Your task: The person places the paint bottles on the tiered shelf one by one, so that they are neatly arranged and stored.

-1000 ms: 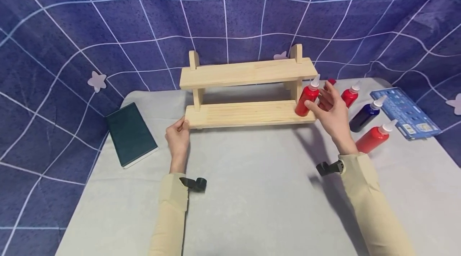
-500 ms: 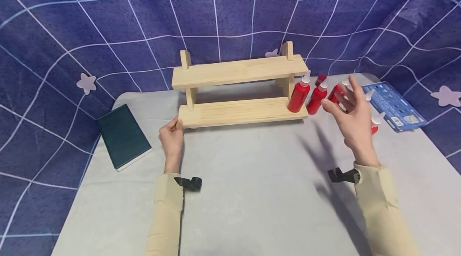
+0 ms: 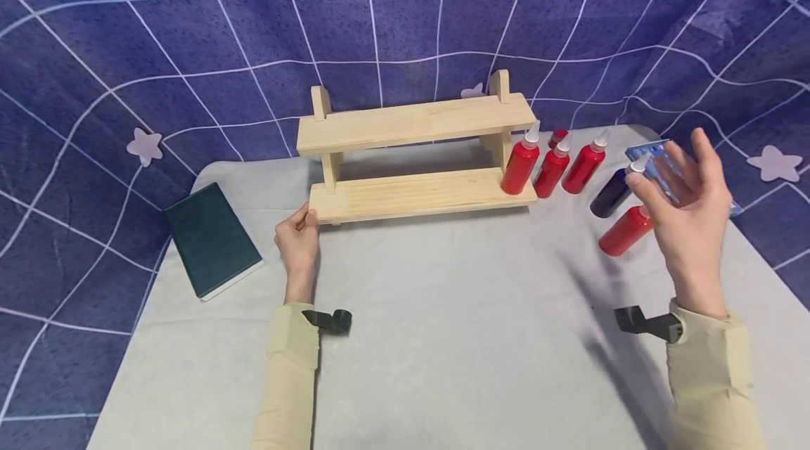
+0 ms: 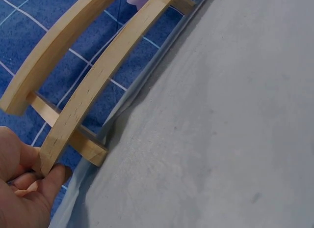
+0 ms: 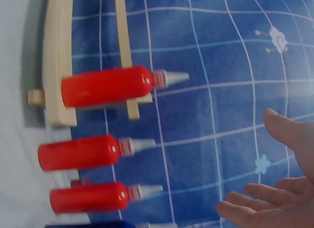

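No readable text anywhere. The blue card (image 3: 658, 162) right of the wooden shelf (image 3: 414, 155) has small print, too blurred and partly hidden by the right hand (image 3: 686, 204). The red bottles (image 3: 552, 167) beside the shelf and the green book (image 3: 210, 239) left of it show no labels.

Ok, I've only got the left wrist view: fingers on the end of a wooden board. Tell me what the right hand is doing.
Observer: The right hand is open and holds nothing, raised over the table's right side.
Operator: Name what's nearest it.
Observer: A dark blue bottle and a lying red bottle, both down on the table.
Operator: Report what's on the wooden rack.
Observer: One standing red bottle, at the right end of the lower shelf.
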Demonstrator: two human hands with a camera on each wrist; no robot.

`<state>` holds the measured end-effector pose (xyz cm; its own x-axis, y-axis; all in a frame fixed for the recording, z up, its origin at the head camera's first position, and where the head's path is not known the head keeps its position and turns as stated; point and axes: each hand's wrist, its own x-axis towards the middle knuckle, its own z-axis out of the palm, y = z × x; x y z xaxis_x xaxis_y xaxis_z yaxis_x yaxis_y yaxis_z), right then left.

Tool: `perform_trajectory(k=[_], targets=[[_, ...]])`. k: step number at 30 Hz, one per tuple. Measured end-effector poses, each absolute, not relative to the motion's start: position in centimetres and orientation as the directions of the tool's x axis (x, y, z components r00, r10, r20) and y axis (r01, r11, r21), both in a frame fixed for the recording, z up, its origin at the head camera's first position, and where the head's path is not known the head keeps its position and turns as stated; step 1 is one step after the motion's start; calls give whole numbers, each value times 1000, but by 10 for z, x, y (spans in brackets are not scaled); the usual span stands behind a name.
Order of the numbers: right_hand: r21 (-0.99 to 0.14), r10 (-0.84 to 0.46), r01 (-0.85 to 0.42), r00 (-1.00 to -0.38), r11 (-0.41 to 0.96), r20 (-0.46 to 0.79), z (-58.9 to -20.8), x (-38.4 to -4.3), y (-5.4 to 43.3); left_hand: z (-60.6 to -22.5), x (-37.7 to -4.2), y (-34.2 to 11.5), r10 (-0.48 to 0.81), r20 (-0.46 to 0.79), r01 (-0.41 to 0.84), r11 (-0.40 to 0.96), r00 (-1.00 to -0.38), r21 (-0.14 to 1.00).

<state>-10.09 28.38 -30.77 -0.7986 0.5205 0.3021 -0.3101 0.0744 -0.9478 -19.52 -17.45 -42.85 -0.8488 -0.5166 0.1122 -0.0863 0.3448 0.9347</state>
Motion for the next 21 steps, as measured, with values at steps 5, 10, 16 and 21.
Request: perform_trajectory(k=[5,10,16,21], targets=[[-945,579,-189,-753,266,313,-309,-92,296,-429,-195,-175,-516,105,-90,339,-850,937],[-926,601,-45,-749,375,280,-316,-87,304,-428,-195,-175,-514,104,-86,333,-851,939],[-971,631,-1,-760,237,155,-335,-89,314,-428,-196,-175,-512,95,-93,329,-854,940],[-994,640,16,-767,107,57,-355,-93,319,-428,-196,-176,-514,86,-100,323,-854,941]])
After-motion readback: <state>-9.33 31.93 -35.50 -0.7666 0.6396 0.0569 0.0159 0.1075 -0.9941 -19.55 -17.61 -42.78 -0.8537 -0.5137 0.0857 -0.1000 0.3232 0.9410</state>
